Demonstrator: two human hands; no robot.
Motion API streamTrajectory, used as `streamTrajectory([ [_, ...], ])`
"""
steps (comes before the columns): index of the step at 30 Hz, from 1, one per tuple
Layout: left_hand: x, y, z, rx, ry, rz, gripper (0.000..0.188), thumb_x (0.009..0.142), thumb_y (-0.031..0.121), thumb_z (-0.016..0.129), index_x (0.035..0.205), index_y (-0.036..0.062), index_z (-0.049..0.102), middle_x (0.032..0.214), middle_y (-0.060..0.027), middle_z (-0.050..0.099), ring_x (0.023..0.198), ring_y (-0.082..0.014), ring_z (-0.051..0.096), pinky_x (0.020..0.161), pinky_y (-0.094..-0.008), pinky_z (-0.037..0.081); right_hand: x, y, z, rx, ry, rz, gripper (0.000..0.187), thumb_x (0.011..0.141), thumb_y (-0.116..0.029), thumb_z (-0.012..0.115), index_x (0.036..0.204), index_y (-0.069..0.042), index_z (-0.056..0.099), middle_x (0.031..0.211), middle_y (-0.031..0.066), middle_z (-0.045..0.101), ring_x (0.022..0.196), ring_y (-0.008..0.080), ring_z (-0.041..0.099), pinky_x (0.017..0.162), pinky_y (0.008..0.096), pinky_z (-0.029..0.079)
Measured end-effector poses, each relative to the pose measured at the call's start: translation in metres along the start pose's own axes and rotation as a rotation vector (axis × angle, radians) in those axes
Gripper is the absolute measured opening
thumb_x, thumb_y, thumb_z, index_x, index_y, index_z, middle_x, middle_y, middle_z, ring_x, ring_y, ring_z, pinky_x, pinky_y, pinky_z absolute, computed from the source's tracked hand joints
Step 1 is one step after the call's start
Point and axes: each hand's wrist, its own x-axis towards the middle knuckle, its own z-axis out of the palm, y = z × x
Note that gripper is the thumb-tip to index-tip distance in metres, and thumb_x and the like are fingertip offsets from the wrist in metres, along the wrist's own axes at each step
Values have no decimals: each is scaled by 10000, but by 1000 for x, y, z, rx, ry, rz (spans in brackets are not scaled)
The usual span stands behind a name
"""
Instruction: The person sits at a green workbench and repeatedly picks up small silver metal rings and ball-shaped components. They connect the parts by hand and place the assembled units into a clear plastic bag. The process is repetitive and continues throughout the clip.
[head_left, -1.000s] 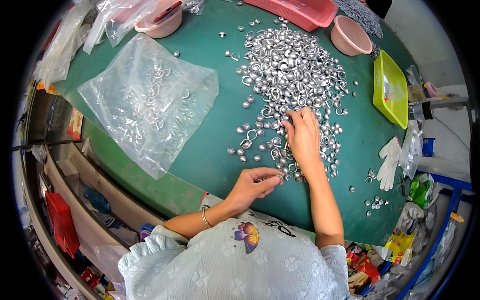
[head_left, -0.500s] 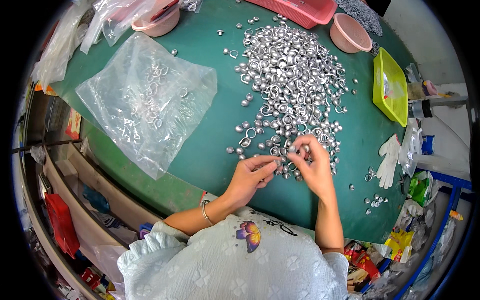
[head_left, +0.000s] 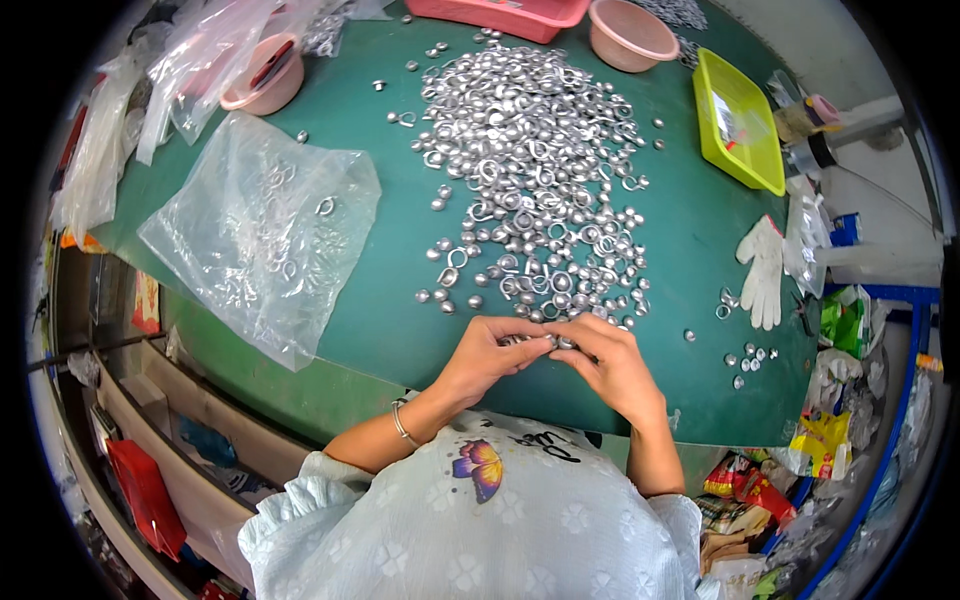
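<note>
My left hand [head_left: 487, 356] and my right hand [head_left: 612, 368] meet near the table's front edge, just below a big pile of small silver metal parts [head_left: 535, 150]. The pile mixes round domed caps with open rings. Bent fingers of my left hand close around a few of these silver parts [head_left: 515, 341], partly hidden in the palm. Between thumb and fingers, my right hand pinches a silver domed cap [head_left: 565, 343] against the left fingertips. Whether the two pieces are joined cannot be seen. A clear plastic bag [head_left: 340, 190] with some silver rings inside lies to the left.
The green table [head_left: 400, 340] also bears a pink basket [head_left: 500, 8], a pink bowl [head_left: 632, 35], another pink bowl [head_left: 265, 85] and a yellow-green basket [head_left: 735, 120]. A white glove [head_left: 762, 275] lies right, near several loose caps [head_left: 752, 355]. Drawers [head_left: 200, 420] stand lower left.
My right hand has come down from the pile's near edge to meet my left hand, bringing a silver domed cap. The whole view has shifted, with the table things appearing further left.
</note>
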Motion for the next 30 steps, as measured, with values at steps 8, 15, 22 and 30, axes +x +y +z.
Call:
streamTrajectory([
  [8,10,-10,30,26,-82,-124,215,833,145,648,935,-45,644,725,-21,574,597,-52,449,479,-175,307,-49,14,-16,68,170,165,226,747,-24,664,970,-17,630,738,65,534,566,151,459,519,276,388],
  [15,9,-12,41,75,-34,-192,220,847,152,633,934,-50,633,753,-34,582,578,-46,449,464,-174,301,-92,58,-63,-129,679,407,170,768,-21,652,932,12,622,768,77,583,599,119,479,543,251,407],
  [22,7,-18,43,39,-47,-206,206,856,144,620,930,-48,625,738,-23,576,573,-42,446,460,-168,299,-67,69,-72,-115,620,374,180,778,-39,643,942,23,601,792,118,593,616,152,516,555,274,431],
  [30,10,-17,34,71,-1,-192,209,860,149,613,935,-45,629,738,-18,580,578,-44,456,468,-168,308,-40,71,-74,-166,482,292,204,759,-78,661,934,13,606,760,135,583,586,209,516,572,316,432],
])
